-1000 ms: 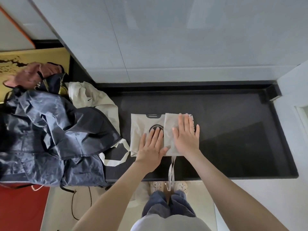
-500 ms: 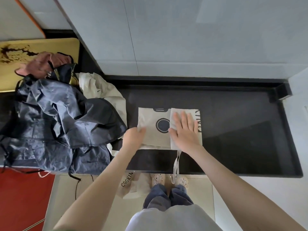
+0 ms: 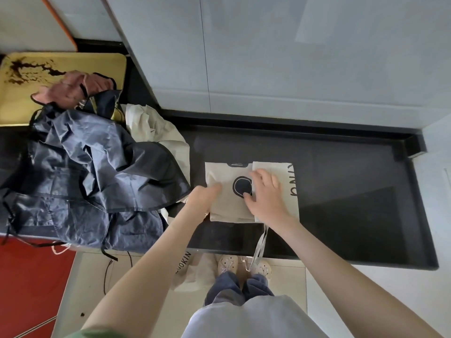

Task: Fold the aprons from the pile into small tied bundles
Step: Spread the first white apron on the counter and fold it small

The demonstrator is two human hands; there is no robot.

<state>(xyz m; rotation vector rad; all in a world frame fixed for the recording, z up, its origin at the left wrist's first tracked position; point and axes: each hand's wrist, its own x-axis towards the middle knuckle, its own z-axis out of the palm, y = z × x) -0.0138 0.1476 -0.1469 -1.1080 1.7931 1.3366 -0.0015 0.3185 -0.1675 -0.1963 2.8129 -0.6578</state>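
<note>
Folding is partway done on one apron, and that is about all so far. The cream apron (image 3: 228, 208) lies flat on the black counter (image 3: 353, 191), a little right of the middle of the frame. It is already folded into a small, neat square shape, with one flap laid over the right side. You can see a dark round picture on it and some letters along the right edge.

The right hand (image 3: 264, 193) lies flat on top of the apron with its fingers spread, pressing the cloth down and holding nothing. The left hand (image 3: 202, 197) is at the left edge of the apron. It is blurry (I cannot tell if it pinches the edge or only touches it).

A long strap (image 3: 260, 242) hangs off the front edge of the counter, down toward the shoes. It is loose, so I think this bundle is not tied yet. It most likely needs one or two more folds to get small, and then the strap must go around it and be knotted.

A lot is left. The pile (image 3: 85, 172) on the left side of the frame is big, with dark blue aprons all crumpled, one more pale apron (image 3: 156, 130) poking out behind them, and a pink cloth (image 3: 70, 87) at the upper left. Another pale cloth (image 3: 192, 272) with letters on it lies on the floor near the bottom middle. I see no tied bundle anywhere in view, so by my guess the job is near its start.
</note>
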